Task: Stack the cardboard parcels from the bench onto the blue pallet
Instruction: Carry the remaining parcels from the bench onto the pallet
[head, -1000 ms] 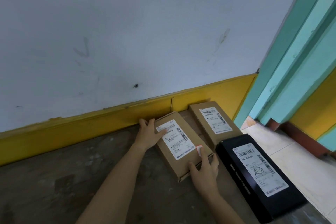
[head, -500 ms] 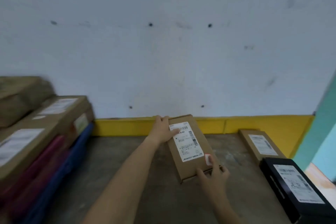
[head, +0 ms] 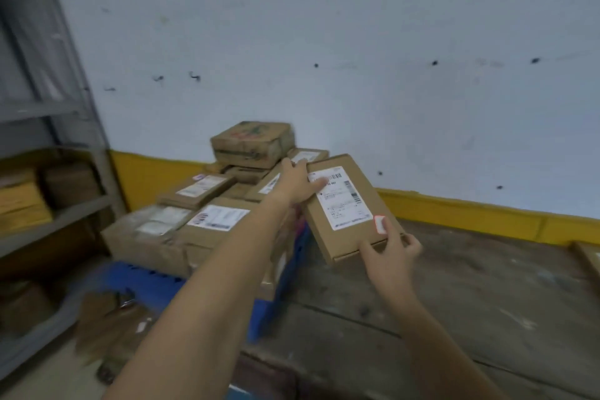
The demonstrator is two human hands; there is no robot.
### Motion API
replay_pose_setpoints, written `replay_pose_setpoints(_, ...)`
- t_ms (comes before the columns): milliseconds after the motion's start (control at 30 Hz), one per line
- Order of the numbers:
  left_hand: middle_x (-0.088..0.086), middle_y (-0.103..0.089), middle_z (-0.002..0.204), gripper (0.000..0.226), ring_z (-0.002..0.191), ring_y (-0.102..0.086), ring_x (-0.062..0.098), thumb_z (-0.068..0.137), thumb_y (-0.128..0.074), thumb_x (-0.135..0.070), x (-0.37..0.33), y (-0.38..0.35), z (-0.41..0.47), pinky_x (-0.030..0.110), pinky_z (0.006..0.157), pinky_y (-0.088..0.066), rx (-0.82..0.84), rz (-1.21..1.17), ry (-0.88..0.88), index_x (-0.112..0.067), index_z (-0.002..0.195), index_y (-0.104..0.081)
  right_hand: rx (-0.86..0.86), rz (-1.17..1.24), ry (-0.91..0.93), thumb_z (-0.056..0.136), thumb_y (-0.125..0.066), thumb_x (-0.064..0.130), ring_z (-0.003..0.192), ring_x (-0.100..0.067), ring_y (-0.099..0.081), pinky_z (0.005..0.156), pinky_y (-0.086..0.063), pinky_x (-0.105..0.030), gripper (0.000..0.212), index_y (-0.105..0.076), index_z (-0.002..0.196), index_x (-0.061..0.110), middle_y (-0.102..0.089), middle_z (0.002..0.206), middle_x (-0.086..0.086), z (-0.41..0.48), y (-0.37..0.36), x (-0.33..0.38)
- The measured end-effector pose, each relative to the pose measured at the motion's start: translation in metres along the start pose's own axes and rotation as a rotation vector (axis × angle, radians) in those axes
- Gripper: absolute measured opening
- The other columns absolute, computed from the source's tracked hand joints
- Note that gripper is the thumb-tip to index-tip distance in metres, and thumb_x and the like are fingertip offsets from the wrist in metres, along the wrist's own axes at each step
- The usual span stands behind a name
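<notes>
Head view: both hands are gripping a flat cardboard parcel (head: 347, 204) above the bench (head: 470, 295), left hand (head: 297, 183) clasping its far end, right hand (head: 389, 248) pinching its near corner, just beside stacked parcels (head: 207, 217) sitting on the blue pallet (head: 152, 286).

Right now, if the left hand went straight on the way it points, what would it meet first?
Probably the labelled parcel at the back of the pallet stack, just beyond the left hand; then the wall. Depth is unclear: it might pass above.
</notes>
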State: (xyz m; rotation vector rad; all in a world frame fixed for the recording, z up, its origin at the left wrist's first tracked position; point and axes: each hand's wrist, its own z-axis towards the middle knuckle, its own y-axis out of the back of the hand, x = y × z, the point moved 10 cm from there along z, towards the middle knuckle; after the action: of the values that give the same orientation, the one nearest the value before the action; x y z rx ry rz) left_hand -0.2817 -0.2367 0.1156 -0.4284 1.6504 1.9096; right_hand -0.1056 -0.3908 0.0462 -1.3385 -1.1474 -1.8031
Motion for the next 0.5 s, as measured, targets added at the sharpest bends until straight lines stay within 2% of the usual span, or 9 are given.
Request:
replay_pose_setpoints(133, 0.014, -0.015, 0.146, 0.082, 0.126, -0.044, 0.034, 0.086, -0.057, -0.051, 0.051, 0.066, -0.018, 0.036, 0.102, -0.042, -0.066, 0.014, 0.051, -0.013, 0.149, -0.019, 0.057, 0.043, 0.037, 0.087, -0.062, 0.016, 0.120, -0.026, -0.041, 0.103, -0.040, -0.031, 0.066, -0.031, 0.144, 0.024, -0.013, 0.143, -0.006, -0.027, -0.058, 0.034)
replay_pose_setpoints(267, 0.014, -0.019, 0.146, 0.082, 0.125, -0.045, 0.033, 0.086, -0.057, -0.052, 0.106, 0.124, -0.023, 0.038, 0.105, -0.042, -0.121, 0.013, 0.089, -0.015, 0.149, -0.020, 0.099, 0.066, 0.067, 0.087, -0.062, 0.018, 0.117, -0.022, -0.041, 0.097, -0.040, -0.026, 0.065, -0.031, 0.143, 0.025, -0.015, 0.141, -0.005, -0.044, -0.122, 0.066)
replay_pose_setpoints(400, 0.013, -0.028, 0.137, 0.074, 0.108, -0.052, 0.027, 0.087, -0.058, -0.047, 0.162, 0.177, -0.013, 0.027, 0.086, -0.044, -0.147, -0.006, 0.061, -0.012, 0.144, -0.028, 0.107, 0.047, 0.099, 0.087, -0.062, 0.023, 0.111, -0.016, -0.038, 0.098, -0.037, -0.024, 0.065, -0.031, 0.143, 0.024, -0.014, 0.140, -0.004, -0.053, -0.190, 0.098)
replay_pose_setpoints(500, 0.013, -0.030, 0.136, 0.072, 0.095, -0.046, 0.019, 0.087, -0.058, -0.047, 0.199, 0.207, 0.006, 0.024, 0.080, -0.041, -0.129, 0.013, 0.031, -0.012, 0.143, -0.030, 0.114, 0.061, 0.079, 0.087, -0.062, 0.024, 0.113, -0.019, -0.041, 0.097, -0.038, -0.024, 0.064, -0.031, 0.144, 0.024, -0.012, 0.141, -0.003, -0.060, -0.241, 0.115)
